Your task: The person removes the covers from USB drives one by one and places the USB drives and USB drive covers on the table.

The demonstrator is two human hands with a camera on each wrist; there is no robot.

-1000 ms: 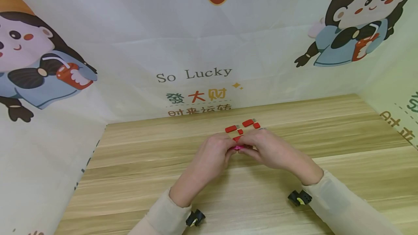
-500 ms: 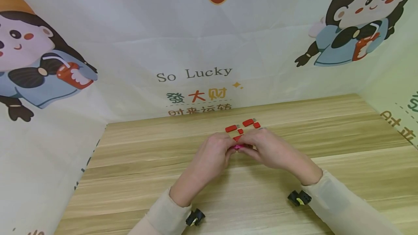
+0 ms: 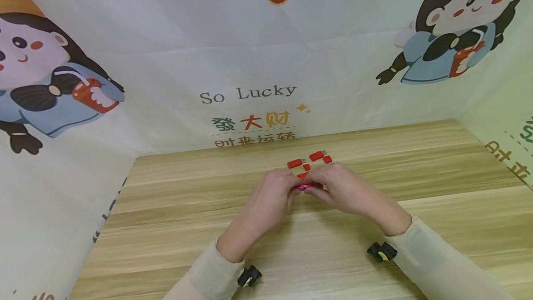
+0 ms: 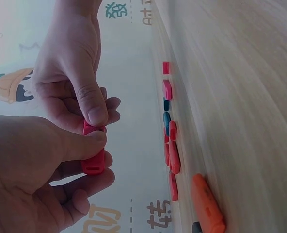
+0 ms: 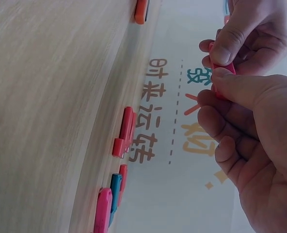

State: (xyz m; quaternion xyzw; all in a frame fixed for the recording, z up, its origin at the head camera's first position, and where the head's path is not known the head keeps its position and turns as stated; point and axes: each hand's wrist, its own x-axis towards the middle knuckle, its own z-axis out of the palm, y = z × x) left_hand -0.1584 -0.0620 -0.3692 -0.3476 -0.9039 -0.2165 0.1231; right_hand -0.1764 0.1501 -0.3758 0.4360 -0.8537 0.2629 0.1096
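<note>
The left hand (image 3: 266, 198) and right hand (image 3: 350, 191) meet above the middle of the table (image 3: 166, 207) — both pinch one small pink stick (image 4: 92, 158), fingers curled round it. Red sticks (image 3: 310, 161) lie just beyond, toward the back edge.

Red USB sticks (image 3: 309, 163) crowd the far side just beyond both hands; bare wooden table (image 3: 166, 207) lies open left, right and near

Wood table (image 3: 166, 207) w/ a cartoon backdrop (image 3: 166, 59) behind, "So Lucky" lettering (image 3: 247, 94) on it. Red drives (image 3: 296, 164) + small red caps (image 3: 327, 159) lie near the table's far edge.
</note>
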